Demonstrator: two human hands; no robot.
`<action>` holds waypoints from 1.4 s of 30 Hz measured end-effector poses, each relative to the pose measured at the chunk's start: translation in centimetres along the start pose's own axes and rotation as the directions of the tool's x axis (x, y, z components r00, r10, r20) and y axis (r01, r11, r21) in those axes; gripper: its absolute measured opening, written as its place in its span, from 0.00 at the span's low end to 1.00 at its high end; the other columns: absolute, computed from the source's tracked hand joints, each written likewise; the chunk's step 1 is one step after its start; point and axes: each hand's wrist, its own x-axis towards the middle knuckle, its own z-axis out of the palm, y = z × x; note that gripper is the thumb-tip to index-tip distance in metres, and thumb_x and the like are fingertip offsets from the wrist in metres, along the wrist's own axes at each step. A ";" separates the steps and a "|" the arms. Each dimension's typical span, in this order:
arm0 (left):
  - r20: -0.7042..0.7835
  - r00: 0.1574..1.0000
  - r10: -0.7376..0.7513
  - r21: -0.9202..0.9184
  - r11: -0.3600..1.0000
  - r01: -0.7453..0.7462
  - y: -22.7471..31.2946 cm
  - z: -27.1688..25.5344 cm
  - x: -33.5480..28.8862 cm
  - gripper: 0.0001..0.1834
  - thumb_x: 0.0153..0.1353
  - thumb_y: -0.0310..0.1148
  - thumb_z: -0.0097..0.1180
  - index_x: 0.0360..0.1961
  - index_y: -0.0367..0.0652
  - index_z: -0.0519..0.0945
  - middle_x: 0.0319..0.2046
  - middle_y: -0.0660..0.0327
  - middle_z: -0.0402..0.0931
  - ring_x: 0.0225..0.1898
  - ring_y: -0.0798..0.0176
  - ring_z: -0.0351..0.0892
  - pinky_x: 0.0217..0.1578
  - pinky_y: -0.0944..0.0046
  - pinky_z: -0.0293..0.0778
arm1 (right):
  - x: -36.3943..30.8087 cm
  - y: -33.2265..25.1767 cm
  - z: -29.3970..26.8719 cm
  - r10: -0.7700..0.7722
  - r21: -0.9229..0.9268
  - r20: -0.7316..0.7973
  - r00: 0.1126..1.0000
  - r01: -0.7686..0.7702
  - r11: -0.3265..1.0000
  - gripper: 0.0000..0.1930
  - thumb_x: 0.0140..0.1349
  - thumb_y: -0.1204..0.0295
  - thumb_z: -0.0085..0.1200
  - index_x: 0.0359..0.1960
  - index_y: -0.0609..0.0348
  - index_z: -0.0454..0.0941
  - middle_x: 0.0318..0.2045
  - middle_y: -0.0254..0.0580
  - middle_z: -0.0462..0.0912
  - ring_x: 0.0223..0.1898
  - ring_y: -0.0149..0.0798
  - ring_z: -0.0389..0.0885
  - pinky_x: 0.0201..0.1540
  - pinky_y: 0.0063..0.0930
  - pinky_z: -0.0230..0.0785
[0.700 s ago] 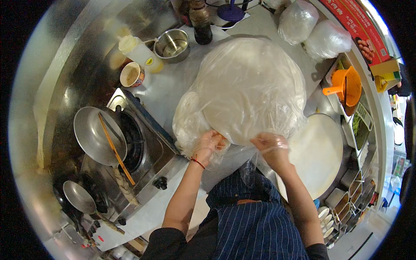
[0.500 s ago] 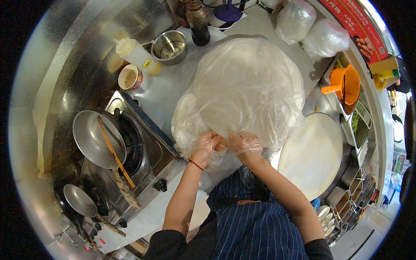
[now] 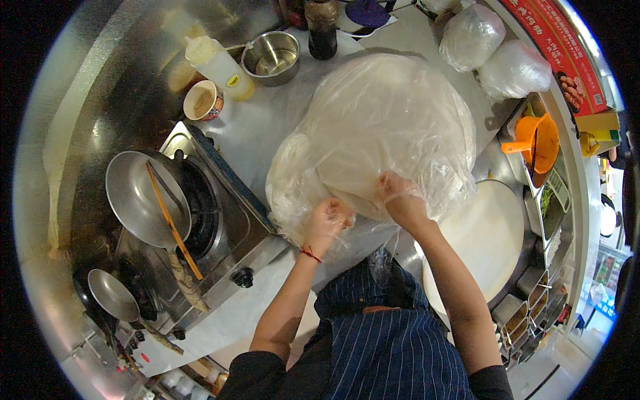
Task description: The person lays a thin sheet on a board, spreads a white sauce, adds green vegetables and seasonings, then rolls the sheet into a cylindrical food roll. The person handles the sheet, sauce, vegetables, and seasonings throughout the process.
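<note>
In front of me on the metal counter lies a big clear plastic bag (image 3: 393, 100) with a stack of pale round flat sheets (image 3: 347, 167) inside, like flatbread or dough wrappers. My left hand (image 3: 329, 220), a red string round its wrist, is closed on the bag's near edge at the left. Farther right and a little higher, my right hand (image 3: 402, 197) pinches the same edge. Between the hands the bag's mouth is spread, and the rims of the sheets show there. Thin clear plastic covers part of the right hand.
On the left, a gas stove (image 3: 227, 227) holds a wok (image 3: 143, 200) with chopsticks (image 3: 175, 223) across it. Behind are a squeeze bottle (image 3: 220, 67), a paper cup (image 3: 203, 101) and a steel pot (image 3: 270, 59). A pale round board (image 3: 480, 240) and an orange strainer (image 3: 537, 141) stand right.
My right hand has moved up and to the right, away from the left one. The bag's near edge is drawn wider apart. The whole view has shifted slightly.
</note>
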 end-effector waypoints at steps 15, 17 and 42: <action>-0.151 0.988 0.022 0.011 1.000 -0.020 -0.5 5.7 0.1 0.12 0.63 0.32 0.62 0.38 0.33 0.78 0.30 0.64 0.77 0.31 0.70 0.76 0.33 0.69 0.74 | 1.5 1.3 -3.0 0.031 0.557 0.439 0.898 -0.299 0.775 0.08 0.52 0.71 0.65 0.29 0.62 0.80 0.29 0.44 0.82 0.30 0.35 0.78 0.37 0.31 0.72; -0.226 0.974 0.033 0.205 0.979 0.014 -1.3 5.7 0.1 0.13 0.60 0.34 0.65 0.36 0.34 0.79 0.27 0.64 0.78 0.29 0.72 0.74 0.31 0.69 0.71 | 0.9 0.9 -2.6 0.006 0.563 0.416 0.910 -0.262 0.784 0.10 0.50 0.72 0.68 0.30 0.62 0.79 0.26 0.39 0.83 0.29 0.30 0.79 0.35 0.29 0.73; -0.257 0.945 0.203 0.289 0.949 -0.126 -5.4 4.5 0.1 0.05 0.57 0.25 0.57 0.30 0.34 0.75 0.22 0.61 0.75 0.24 0.69 0.72 0.26 0.67 0.71 | -0.1 1.8 -0.3 0.080 0.502 0.195 0.978 -0.169 0.848 0.10 0.59 0.69 0.59 0.38 0.62 0.77 0.32 0.52 0.81 0.34 0.46 0.80 0.39 0.38 0.72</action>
